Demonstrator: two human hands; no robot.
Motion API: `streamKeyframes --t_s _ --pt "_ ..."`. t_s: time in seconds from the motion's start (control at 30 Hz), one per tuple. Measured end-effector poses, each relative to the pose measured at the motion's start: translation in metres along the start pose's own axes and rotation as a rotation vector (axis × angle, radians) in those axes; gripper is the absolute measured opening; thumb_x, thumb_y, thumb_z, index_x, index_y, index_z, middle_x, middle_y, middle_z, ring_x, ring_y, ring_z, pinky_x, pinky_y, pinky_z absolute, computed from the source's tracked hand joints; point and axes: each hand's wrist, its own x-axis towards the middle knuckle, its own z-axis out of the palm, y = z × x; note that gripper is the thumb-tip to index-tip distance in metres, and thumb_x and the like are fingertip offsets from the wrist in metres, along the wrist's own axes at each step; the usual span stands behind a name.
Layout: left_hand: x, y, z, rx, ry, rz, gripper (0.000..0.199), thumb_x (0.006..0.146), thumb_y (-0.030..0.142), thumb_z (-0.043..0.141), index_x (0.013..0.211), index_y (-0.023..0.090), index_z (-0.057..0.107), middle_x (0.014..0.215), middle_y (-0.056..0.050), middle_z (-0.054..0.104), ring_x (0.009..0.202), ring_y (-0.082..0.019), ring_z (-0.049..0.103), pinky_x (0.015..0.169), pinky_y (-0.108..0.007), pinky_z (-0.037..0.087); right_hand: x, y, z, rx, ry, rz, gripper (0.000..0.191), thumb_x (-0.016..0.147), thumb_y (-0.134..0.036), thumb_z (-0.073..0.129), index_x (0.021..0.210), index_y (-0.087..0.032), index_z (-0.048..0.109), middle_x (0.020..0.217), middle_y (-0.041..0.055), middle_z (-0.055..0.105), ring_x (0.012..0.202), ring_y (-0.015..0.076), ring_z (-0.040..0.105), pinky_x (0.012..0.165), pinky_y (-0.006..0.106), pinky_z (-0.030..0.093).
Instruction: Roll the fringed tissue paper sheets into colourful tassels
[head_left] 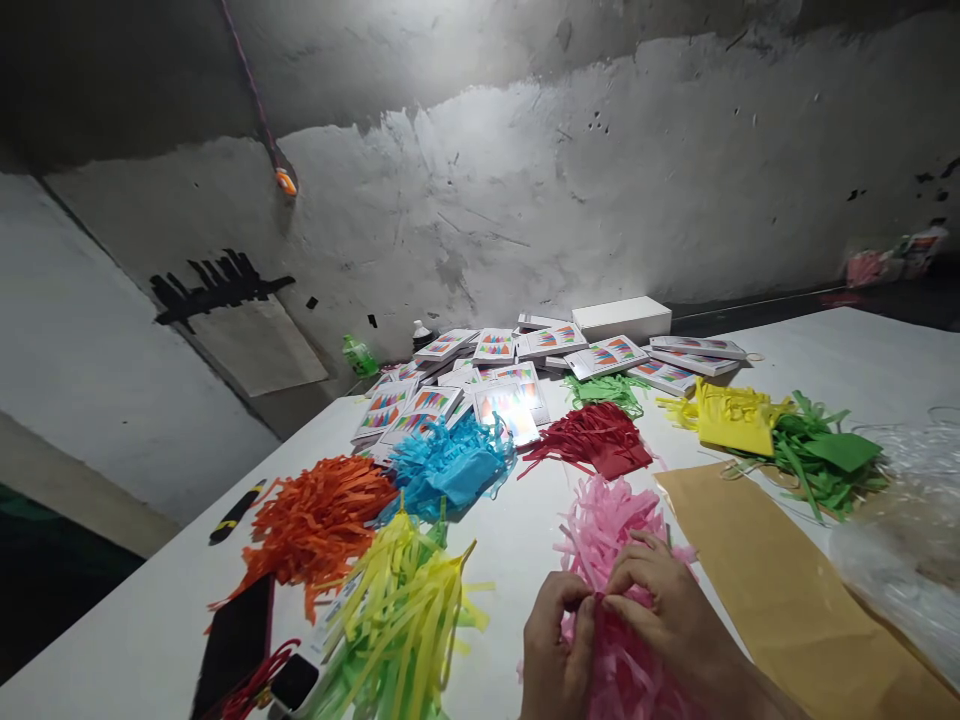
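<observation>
A heap of pink paper fringe point(611, 520) lies in front of me at the near edge of the table. My left hand point(556, 640) pinches a bit of the pink paper between thumb and forefinger. Close against it, my right hand point(660, 605) pinches the same piece, its fingertips meeting those of the left. The exact fold between the fingertips is too small to make out. To the left lie yellow and light green paper tassels point(405, 600), with twisted tops. Farther back sit blue fringe point(450, 465), orange fringe point(322, 520) and dark red fringe point(592, 438).
Printed flat packs point(551, 340) are piled at the back by a white box point(622, 318). Brown paper point(795, 590), yellow fringe point(739, 415), green fringe point(825, 455) and clear plastic point(911, 540) lie right. A phone point(236, 640), smartwatch point(295, 683) and cutter point(237, 512) lie left.
</observation>
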Motion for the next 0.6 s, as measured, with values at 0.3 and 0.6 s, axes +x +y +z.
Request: streamKeyframes --t_s 0.3,0.6 --pt "-0.001 -0.001 -0.001 -0.042 -0.074 -0.054 0.017 0.093 0.034 0.053 0.082 0.025 0.061 0.077 -0.001 0.061 0.071 -0.02 0.06 0.065 -0.03 0.05 0.003 -0.003 0.0 0.153 -0.07 0.139 0.011 0.067 -0.021 0.065 0.06 -0.024 0.058 0.073 -0.0019 0.067 0.082 0.0228 0.062 0.083 0.039 0.045" --pt "0.006 0.005 -0.008 0.134 -0.164 0.095 0.02 0.097 0.024 0.045 0.084 0.024 0.06 0.079 -0.001 0.065 0.073 -0.018 0.062 0.067 -0.028 0.051 0.007 -0.007 -0.02 -0.024 -0.175 -0.019 0.014 0.086 -0.028 0.057 0.073 -0.023 0.061 0.077 -0.0009 0.065 0.077 0.0188 0.059 0.071 0.032 0.044"
